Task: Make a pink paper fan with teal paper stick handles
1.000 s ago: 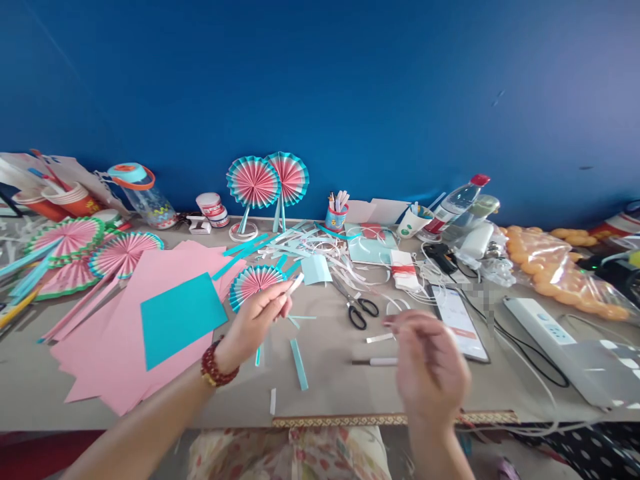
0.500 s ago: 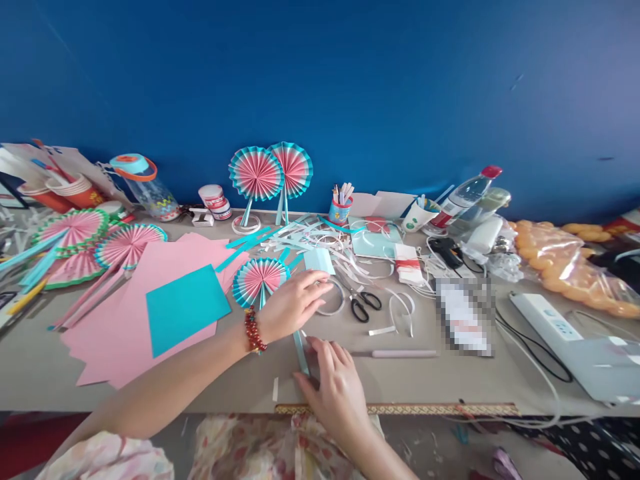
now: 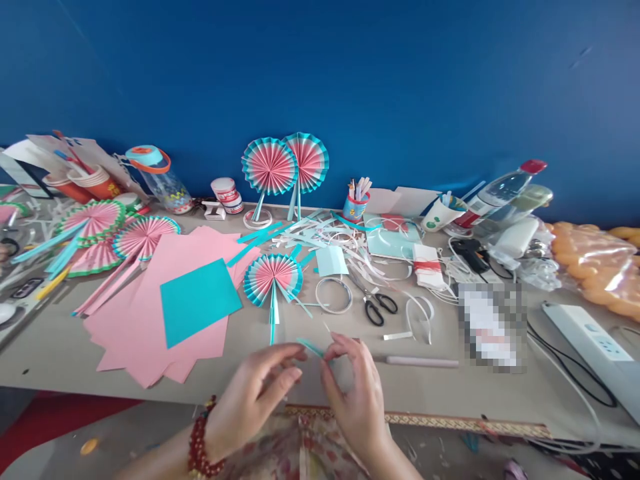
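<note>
right hand [image 3: 357,383]: you pinch a teal strip [image 3: 310,346], apparently
left hand [image 3: 255,387]: your fingers spread
upper-middle paper fans [image 3: 269,167]: look finished
strip: unattached

Craft workspace: table [image 3: 425,393] against blue wall [image 3: 400,87], strewn with pleated paper fans [image 3: 269,165], pink sheets [image 3: 133,323], paper strips [image 3: 303,237], scissors [image 3: 375,295].

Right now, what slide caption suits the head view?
Right hand pinches a teal strip, left hand open beside it, near a pleated paper fan.

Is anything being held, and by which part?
The right hand pinches a thin blue strip, apparently near one end; the left hand seems empty.
</note>
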Available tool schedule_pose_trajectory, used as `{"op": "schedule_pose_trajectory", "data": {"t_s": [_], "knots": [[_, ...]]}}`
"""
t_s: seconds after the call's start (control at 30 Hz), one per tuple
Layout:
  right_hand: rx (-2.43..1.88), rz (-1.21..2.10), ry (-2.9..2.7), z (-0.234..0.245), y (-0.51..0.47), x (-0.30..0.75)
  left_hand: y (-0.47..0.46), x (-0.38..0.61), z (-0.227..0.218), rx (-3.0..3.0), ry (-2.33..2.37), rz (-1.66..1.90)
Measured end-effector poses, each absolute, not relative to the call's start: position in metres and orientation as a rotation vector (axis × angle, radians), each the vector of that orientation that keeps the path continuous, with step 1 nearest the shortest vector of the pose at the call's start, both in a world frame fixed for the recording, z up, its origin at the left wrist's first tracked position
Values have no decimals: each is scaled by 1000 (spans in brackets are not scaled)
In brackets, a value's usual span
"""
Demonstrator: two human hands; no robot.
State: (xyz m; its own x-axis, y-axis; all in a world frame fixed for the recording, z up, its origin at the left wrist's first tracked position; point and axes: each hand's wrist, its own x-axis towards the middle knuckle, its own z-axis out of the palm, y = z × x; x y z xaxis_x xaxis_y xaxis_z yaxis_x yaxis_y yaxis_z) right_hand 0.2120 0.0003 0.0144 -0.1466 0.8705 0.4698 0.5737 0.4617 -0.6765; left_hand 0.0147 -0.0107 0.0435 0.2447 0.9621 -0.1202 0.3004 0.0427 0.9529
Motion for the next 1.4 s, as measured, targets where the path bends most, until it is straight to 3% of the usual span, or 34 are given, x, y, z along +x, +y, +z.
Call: {"op": "schedule_pose_trajectory", "data": {"t_s": [0.23,0.53,0.87,1.4], "knots": [[-1119,434,-1895,19,-3,199,8,49,34,1259,1137,954],[-1020,788,-1670,34,13,216,11,44,30,1312,1183,896],[-997,1266,-1845,64,50,236,10,42,42,1408,1195,781],[-997,1428,-1843,64,63,240,14,42,52,1285,1074,687]]}}
